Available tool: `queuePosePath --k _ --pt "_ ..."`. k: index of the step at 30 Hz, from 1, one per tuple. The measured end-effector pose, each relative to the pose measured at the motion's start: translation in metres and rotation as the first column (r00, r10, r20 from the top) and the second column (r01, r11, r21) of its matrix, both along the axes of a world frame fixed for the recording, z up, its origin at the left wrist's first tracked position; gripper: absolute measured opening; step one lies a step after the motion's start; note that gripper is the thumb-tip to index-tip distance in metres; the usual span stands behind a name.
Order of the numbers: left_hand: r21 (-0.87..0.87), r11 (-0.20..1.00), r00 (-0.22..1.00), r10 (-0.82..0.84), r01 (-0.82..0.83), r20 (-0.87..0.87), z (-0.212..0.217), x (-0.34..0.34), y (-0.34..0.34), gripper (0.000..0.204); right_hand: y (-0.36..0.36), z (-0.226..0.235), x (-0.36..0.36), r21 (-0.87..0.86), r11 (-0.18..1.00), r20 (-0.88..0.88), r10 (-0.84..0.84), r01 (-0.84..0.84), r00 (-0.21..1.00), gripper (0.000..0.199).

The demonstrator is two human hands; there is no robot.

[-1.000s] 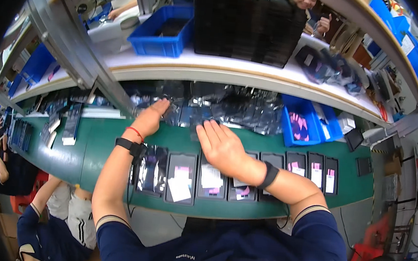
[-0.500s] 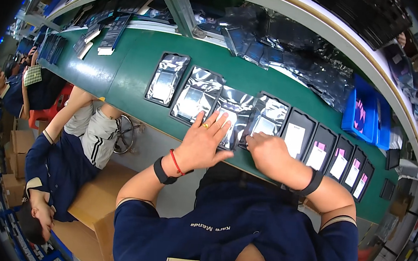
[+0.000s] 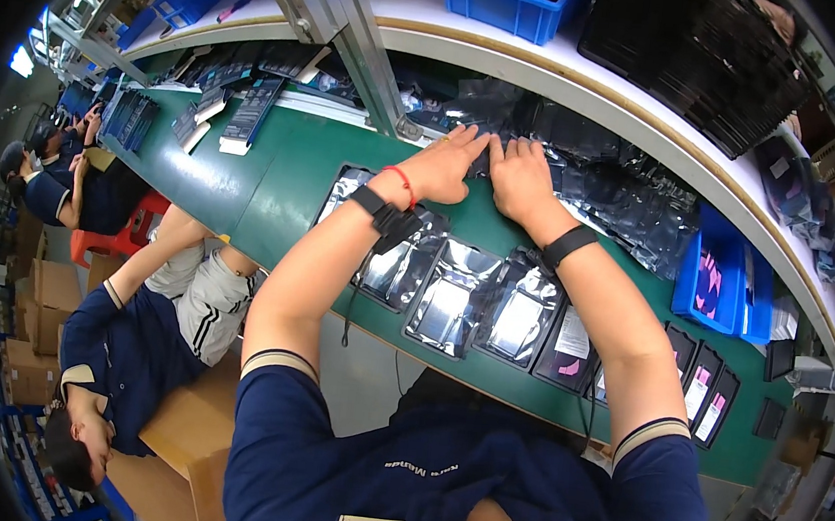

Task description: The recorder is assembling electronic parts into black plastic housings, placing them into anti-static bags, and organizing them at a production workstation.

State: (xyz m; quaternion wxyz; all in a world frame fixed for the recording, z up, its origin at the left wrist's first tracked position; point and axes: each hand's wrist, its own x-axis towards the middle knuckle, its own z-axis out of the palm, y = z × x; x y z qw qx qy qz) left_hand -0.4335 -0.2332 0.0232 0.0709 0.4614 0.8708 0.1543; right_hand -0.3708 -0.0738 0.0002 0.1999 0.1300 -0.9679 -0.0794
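Both my hands reach to the back of the green bench [image 3: 289, 183], at a pile of dark plastic bags [image 3: 616, 184] under the shelf. My left hand [image 3: 436, 170] lies with its fingers stretched forward over the near edge of the pile. Beside it, my right hand [image 3: 523, 182] is palm down, its fingers forward and slightly bent at the bags; I see nothing held in either. Below my arms runs a row of black trays. Several hold shiny silvery pouches, one being the pouch [image 3: 452, 299] near the middle. Trays farther right hold white and pink pieces, like this tray [image 3: 700, 378].
A blue bin [image 3: 709, 279] with pink pieces stands at the right. Dark flat packages [image 3: 251, 114] lie at the back left. A metal post [image 3: 343, 37] and the shelf edge [image 3: 517, 59] rise behind the bench. A co-worker [image 3: 144, 335] sits at left.
Both hands have left the silvery pouches and moved up and away to the dark bags at the back. The view has shifted, showing more of the shelf.
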Motion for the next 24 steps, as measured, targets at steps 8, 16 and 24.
queuePosePath --k 8,16,24 --pt "-0.153 0.980 0.987 0.112 -0.129 -0.117 -0.027 -0.011 0.036 0.087 0.007 0.012 0.023 -0.186 0.980 -0.160 0.038 -0.068 0.986 0.029" --pt "-0.063 0.985 0.977 0.149 -0.160 -0.150 -0.014 -0.017 0.024 0.082 0.044 0.105 0.186 -0.474 0.877 -0.214 -0.031 -0.076 0.976 0.038" --pt "-0.140 0.987 0.969 0.037 -0.073 -0.245 -0.013 -0.024 0.025 0.059 0.030 0.019 0.292 -0.176 0.982 0.090 0.083 -0.067 0.992 0.033"
